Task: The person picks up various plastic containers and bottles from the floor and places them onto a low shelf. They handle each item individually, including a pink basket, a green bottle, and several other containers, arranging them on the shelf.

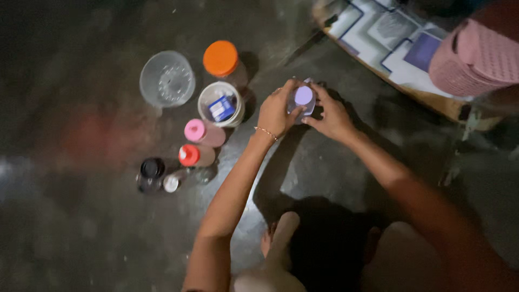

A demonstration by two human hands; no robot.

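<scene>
While crouched over dark floor: left hand and right hand both closed around purple-lidded jar, beside orange-lidded jar.

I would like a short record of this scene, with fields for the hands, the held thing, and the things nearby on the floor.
left hand: grip on the side of the small jar
right hand: grip on the jar's other side
small jar: clear, lilac lid
floor: dark, glossy
nearby: orange-lidded jar, open white tub, clear lid, pink-capped bottle, red-capped bottle
</scene>
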